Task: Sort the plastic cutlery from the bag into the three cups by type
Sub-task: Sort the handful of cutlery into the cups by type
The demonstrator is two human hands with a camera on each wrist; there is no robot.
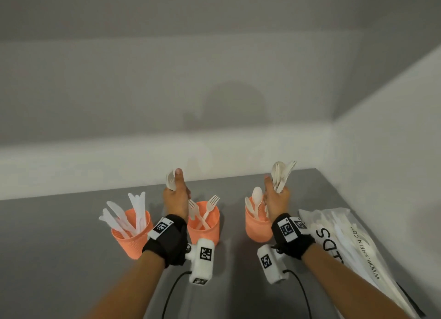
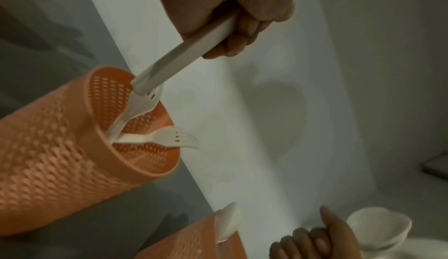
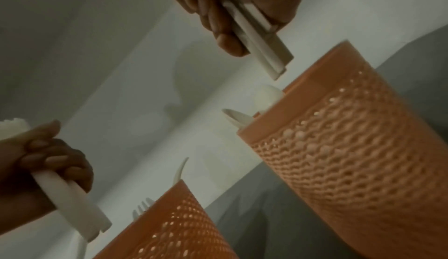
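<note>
Three orange perforated cups stand upright: the knife cup (image 1: 132, 235), the fork cup (image 1: 204, 225) just below the left hand's fingers (image 1: 176, 194), and the spoon cup (image 1: 256, 225) beside the right hand's fingers (image 1: 276, 194). A printed bag (image 1: 353, 244) of cutlery lies right of them.

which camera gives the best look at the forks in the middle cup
The left wrist view: the forks lie close up inside the middle cup, tines and slots clear. The head view shows both forks standing in the cup, smaller. The right wrist view shows only tine tips above the rim.
</note>
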